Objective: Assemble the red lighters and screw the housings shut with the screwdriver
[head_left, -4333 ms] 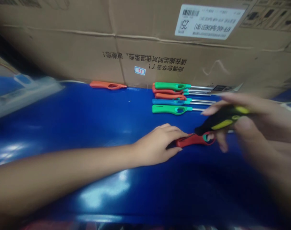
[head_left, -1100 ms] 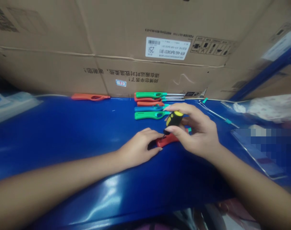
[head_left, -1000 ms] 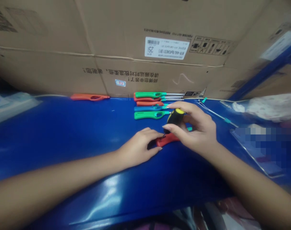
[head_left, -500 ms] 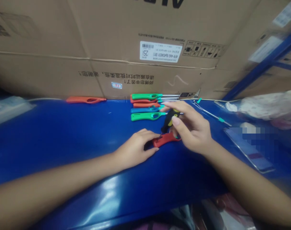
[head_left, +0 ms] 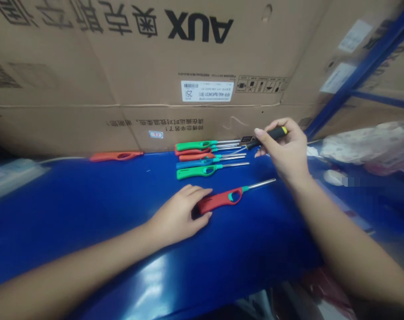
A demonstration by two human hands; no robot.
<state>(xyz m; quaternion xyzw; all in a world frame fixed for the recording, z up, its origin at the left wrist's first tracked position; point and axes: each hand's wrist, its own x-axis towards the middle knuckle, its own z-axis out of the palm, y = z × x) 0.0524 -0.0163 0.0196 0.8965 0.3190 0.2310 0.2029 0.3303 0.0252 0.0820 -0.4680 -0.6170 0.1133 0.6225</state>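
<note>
Head view, the only one: lifted the screwdriver (head_left: 276, 133) w/ R hand (head_left: 291, 151) clear of the red lighter (head_left: 218, 201), after having its tip at or near the dark slit (head_left: 207, 199) of the handle half a sec. ago. Kept L hand (head_left: 177, 215) at approx. the same place, by the butt end. Uncovered by this the green trigger (head_left: 231, 197) and the metal tube (head_left: 262, 183), mostly hidden under R hand before. Meant, as a judgement, a break in tool work on the handle; could not tell if finished or only paused.

Abt. the red lighter: lay flat on the blue table (head_left: 115, 195), slit side up, just to R of L hand, nearer to the body than R hand. Pointed w/ tube away from L hand, toward R forearm (head_left: 342, 226), w/o touching it. Ran w/ long axis mostly crosswise, slanting a bit away from the body at tube end.

Held L hand half open, thumb and index on both sides of the butt, seemingly w/ light grip. Closed R hand around the screwdriver, aiming its blurred shaft to L.

Saw btwn both hands, farther off, a row of other lighters (head_left: 189, 173), tubes to R; beyond L hand, an orange lighter (head_left: 105, 156) w/o visible tube, beside the carton (head_left: 148, 58).
</note>
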